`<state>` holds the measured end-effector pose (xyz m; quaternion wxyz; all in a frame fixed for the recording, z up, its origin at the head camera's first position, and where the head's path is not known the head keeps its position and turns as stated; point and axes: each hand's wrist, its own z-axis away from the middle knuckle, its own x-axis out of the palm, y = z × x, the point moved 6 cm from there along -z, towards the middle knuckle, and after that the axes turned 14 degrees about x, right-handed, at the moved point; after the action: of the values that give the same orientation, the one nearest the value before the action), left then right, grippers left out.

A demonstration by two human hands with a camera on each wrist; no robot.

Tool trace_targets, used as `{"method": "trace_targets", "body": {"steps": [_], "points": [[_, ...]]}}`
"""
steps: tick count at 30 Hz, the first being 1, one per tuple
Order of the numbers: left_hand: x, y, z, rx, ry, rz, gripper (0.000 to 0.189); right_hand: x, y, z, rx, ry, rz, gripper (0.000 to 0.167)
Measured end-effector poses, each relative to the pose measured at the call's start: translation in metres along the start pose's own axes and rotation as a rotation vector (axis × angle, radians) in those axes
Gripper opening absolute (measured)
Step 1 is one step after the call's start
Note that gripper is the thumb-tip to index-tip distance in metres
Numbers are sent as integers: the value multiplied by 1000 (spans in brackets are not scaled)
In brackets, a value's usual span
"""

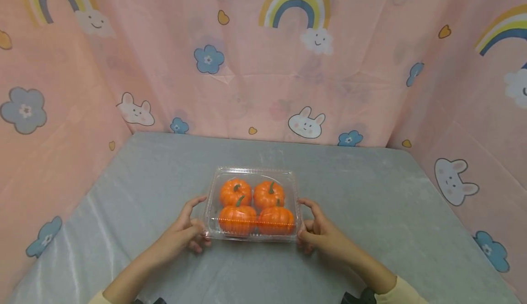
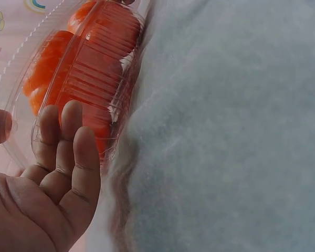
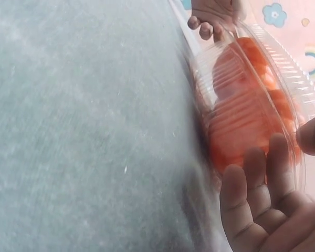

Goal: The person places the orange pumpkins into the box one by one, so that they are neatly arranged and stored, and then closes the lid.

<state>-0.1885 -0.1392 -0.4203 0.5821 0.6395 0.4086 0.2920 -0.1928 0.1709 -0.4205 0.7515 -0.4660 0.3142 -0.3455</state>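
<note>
A transparent plastic clamshell box (image 1: pixel 254 238) with a ribbed wall is on the grey cloth, its lid down. Inside it are several small orange toy pumpkins (image 1: pixel 237 219) with green stems. My left hand (image 1: pixel 185 230) grips the box's left side, thumb near the front corner and index finger along the side. On the opposite side, my right hand (image 1: pixel 323 233) holds the box in much the same way. Both wrist views show the lower fingers curved up beside the ribbed wall; the left wrist view has the left hand (image 2: pixel 52 178), the right wrist view the right hand (image 3: pixel 275 199).
Grey cloth (image 1: pixel 370 194) covers the table around the box. Pink curtains (image 1: pixel 247 93) printed with rainbows, flowers and rabbits stand behind and on both sides. Dark wrist gear (image 1: pixel 358 297) shows at the bottom edge, near the pale sleeves.
</note>
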Motion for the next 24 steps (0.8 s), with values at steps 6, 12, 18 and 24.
{"method": "trace_targets", "body": {"steps": [6, 12, 18, 24], "points": [[0, -3, 0, -4, -6, 25, 74, 2, -2, 1, 0, 16, 32, 73], [1, -4, -1, -22, 5, 37, 74, 3, -3, 1, 12, 24, 29, 74], [2, -5, -2, -14, 8, 53, 71, 4, -4, 1, 17, 15, 14, 74], [1, -6, -2, -21, 32, 59, 72, 5, -4, 1, 35, 10, 3, 74]]}}
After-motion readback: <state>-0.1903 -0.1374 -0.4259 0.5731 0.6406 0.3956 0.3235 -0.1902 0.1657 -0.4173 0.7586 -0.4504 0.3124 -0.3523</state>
